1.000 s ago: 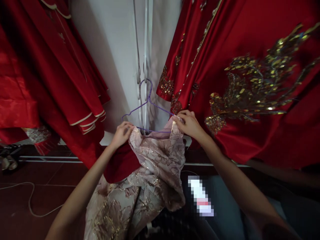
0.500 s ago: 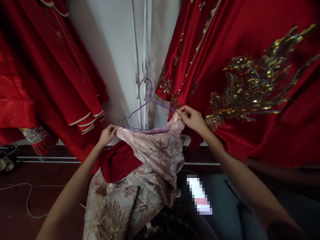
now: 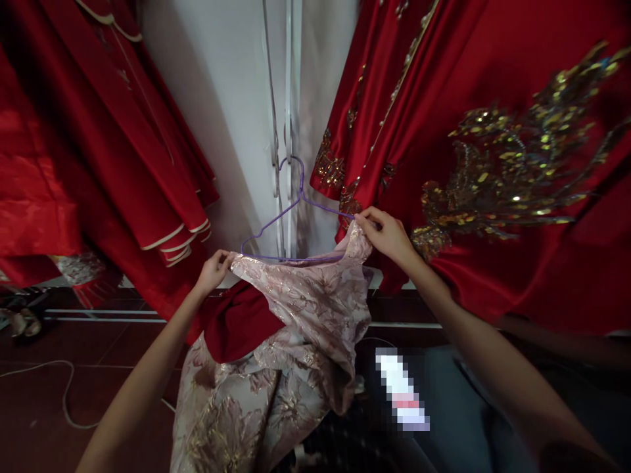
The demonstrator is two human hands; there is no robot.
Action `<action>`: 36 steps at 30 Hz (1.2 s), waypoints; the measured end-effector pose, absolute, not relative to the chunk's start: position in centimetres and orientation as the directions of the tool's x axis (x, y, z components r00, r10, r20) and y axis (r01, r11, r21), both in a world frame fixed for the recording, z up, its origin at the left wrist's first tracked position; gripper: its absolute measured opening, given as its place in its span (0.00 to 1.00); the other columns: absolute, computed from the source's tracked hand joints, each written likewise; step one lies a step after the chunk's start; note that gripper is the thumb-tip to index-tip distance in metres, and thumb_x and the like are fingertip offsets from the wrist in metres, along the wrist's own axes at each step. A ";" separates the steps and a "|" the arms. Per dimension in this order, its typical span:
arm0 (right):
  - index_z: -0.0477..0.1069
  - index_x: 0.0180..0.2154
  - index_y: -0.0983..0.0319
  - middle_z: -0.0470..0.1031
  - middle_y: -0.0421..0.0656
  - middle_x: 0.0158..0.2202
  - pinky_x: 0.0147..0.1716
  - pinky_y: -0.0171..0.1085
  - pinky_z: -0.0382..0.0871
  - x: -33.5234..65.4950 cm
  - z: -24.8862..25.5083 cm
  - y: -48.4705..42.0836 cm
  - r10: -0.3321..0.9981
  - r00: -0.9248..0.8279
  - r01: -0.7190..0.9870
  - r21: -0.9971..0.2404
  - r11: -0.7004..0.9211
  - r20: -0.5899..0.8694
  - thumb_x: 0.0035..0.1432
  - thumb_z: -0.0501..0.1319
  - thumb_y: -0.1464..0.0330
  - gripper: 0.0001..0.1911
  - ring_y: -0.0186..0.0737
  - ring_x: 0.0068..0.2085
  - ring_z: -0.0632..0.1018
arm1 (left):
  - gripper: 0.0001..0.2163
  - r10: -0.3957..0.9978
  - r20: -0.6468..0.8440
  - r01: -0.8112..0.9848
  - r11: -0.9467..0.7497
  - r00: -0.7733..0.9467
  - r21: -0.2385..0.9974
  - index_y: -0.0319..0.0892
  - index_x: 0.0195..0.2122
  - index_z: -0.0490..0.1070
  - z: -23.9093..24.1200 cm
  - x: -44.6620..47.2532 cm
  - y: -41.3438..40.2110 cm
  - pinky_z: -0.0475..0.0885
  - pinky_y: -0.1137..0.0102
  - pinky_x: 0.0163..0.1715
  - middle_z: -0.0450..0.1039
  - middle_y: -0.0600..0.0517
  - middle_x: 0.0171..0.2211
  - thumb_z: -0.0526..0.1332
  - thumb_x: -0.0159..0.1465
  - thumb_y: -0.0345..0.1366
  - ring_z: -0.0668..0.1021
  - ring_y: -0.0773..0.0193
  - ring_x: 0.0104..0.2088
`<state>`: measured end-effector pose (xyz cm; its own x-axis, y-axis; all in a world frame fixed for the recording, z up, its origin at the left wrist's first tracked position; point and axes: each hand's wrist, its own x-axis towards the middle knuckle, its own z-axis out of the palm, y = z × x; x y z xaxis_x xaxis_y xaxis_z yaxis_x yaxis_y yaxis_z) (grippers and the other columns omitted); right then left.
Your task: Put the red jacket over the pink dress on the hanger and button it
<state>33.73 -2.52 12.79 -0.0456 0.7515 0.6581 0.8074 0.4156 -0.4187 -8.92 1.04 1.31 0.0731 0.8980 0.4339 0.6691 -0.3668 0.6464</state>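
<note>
Pale wall (image 3: 211,66) in head view, red gowns (image 3: 162,164) both sides. Left hand (image 3: 215,270) pinching one shoulder edge of pink-gold brocade dress (image 3: 315,302), right hand (image 3: 387,233) pinching other; dress hangs between, neckline at purple wire hanger (image 3: 280,213). Imo uneven pull could slip shoulder off hanger tip; gold sequins (image 3: 513,171) might snag fabric.

The dark reddish tiled floor (image 3: 34,410) carries 1 pale cable (image 3: 64,399), lying in a loose curve.

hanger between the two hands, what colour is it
The hanger is purple, clearest in the head view.
</note>
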 end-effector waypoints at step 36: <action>0.67 0.27 0.61 0.66 0.38 0.23 0.28 0.33 0.60 35.3 11.5 1.0 0.798 -0.109 0.636 -0.576 0.514 0.592 0.55 0.54 0.52 0.19 0.34 0.26 0.67 | 0.23 0.952 0.186 0.513 -0.288 0.242 0.809 0.41 0.45 0.70 -3.0 -8.2 -4.9 0.69 0.65 0.46 0.75 0.47 0.44 0.58 0.56 0.52 0.75 0.58 0.45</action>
